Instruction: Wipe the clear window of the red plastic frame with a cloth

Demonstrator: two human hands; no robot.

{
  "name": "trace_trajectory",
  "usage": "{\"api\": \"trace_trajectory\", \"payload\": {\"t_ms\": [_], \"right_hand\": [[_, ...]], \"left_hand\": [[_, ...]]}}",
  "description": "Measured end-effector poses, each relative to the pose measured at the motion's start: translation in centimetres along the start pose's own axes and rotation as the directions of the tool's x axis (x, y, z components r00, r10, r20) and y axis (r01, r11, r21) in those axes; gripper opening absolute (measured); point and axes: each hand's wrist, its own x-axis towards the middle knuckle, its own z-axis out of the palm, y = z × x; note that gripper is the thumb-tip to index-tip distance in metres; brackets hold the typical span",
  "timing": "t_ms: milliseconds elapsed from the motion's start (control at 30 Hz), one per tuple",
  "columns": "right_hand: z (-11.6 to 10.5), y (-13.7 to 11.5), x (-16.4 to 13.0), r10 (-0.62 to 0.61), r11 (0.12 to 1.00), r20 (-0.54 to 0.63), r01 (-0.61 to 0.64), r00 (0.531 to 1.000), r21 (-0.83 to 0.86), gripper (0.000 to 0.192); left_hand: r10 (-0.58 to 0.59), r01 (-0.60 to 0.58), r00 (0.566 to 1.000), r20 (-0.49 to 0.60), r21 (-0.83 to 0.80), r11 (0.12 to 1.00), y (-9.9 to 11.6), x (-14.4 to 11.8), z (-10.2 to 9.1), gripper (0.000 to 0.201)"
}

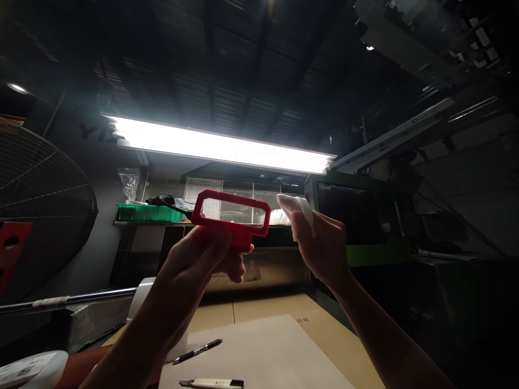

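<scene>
My left hand is closed around the lower part of a red plastic frame, held up in front of the bright lamp. The frame has a long, clear window with cut corners, and the shelf shows through it. To its right, my right hand pinches a white cloth that covers its fingertips. A small gap separates the cloth from the frame's right end. Below the hands, a black pen and a pale cutter-like tool marked A07 lie on a light sheet.
A lit tube lamp hangs above a shelf with a green bin. Brown cardboard lies under the sheet. A large fan stands at left, beside a metal bar. A dark green machine is at right.
</scene>
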Motion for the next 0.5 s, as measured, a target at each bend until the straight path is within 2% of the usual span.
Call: {"api": "trace_trajectory", "payload": {"t_ms": [67,133,233,333,500], "right_hand": [[-0.4,-0.5,0.1,-0.043,0.999,-0.023,0.042,0.999,-0.021,0.026],[-0.8,-1.3,0.4,-0.181,0.972,-0.019,0.176,0.983,-0.158,0.025],[-1.3,-2.9,1.0,-0.339,0.870,0.100,0.353,0.935,-0.345,0.020],[-1.3,-4.0,1.5,-0.354,0.800,0.211,0.412,0.911,-0.436,0.014],[-0.4,-4.3,1.9,-0.358,0.746,0.255,0.439,0.898,-0.501,0.021]], "left_hand": [[-0.005,0.005,1.000,0.000,0.030,1.000,0.0,0.0,0.1,0.014],[-0.006,0.006,1.000,-0.007,0.061,0.998,0.1,0.0,0.3,0.014],[-0.005,0.008,0.999,-0.031,0.074,0.997,0.1,0.1,0.6,0.014],[-0.002,0.005,0.999,-0.038,0.078,0.997,0.0,0.1,0.9,0.013],[-0.008,0.006,1.000,0.014,0.097,0.995,-0.2,0.1,0.6,0.012]]}}
